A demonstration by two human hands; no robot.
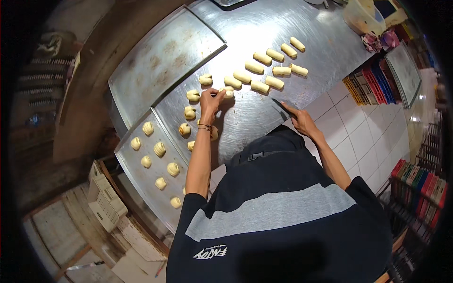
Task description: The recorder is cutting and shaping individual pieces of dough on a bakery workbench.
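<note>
My left hand [210, 104] reaches over the steel table, its fingers closed on a small piece of pale dough [228, 93]. At the table's near edge my right hand [304, 123] grips a knife [281, 107], its dark blade pointing up and left. Beyond the blade lie several uncut dough rolls [260, 87] in slanting rows toward the far right. Left of and below my left hand, several shorter, knotted-looking dough pieces [189, 112] form a loose column. My left forearm partly covers a few of them.
A metal tray [160, 118] at lower left bears several shaped dough pieces. Farther up stands a stained metal tray [165, 61]. The steel table [325, 63] ends near my waist. A plastic tub [361, 19] sits at the far right corner, and stacked coloured crates [377, 85] stand beyond the edge.
</note>
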